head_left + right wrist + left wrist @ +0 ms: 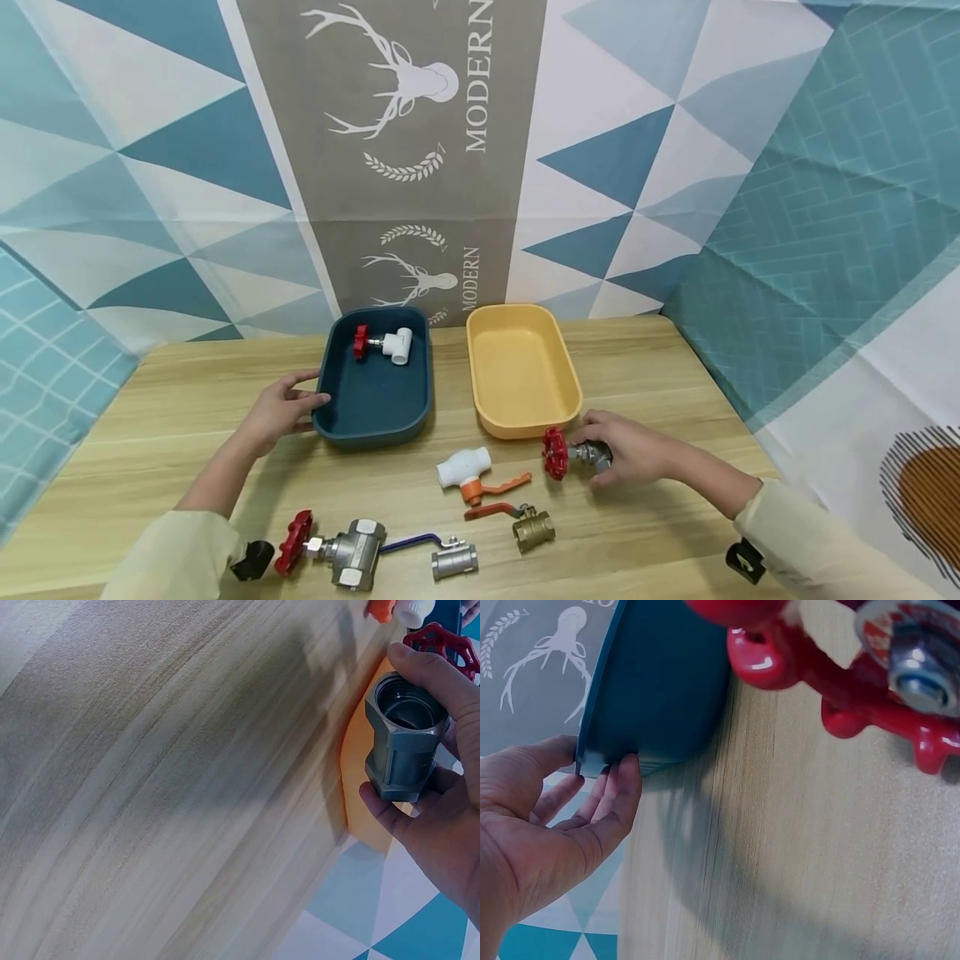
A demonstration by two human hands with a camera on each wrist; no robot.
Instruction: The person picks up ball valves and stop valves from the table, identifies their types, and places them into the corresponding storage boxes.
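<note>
My left hand (pixel 281 410) grips the left wall of a dark blue bin (pixel 371 440), thumb at the rim and fingers against the outer side. Inside the bin lies a white plastic tee valve (pixel 397 345) with a red handwheel. With my right hand (pixel 626 448) I hold a grey metal gate valve (pixel 405 754) by its body, near the front right corner of a yellow bin (pixel 525 431). Its red handwheel (pixel 555 454) points left, and one threaded opening faces the right wrist camera. Nothing lies in the yellow bin.
On the wooden table (pixel 637 550) lie a white ball valve (pixel 463 467) with orange lever, a brass valve (pixel 534 530) with red lever, a steel valve (pixel 454 562) with blue lever, and a large metal valve (pixel 358 554) with red handwheel near my left sleeve. Patterned cloth hangs behind.
</note>
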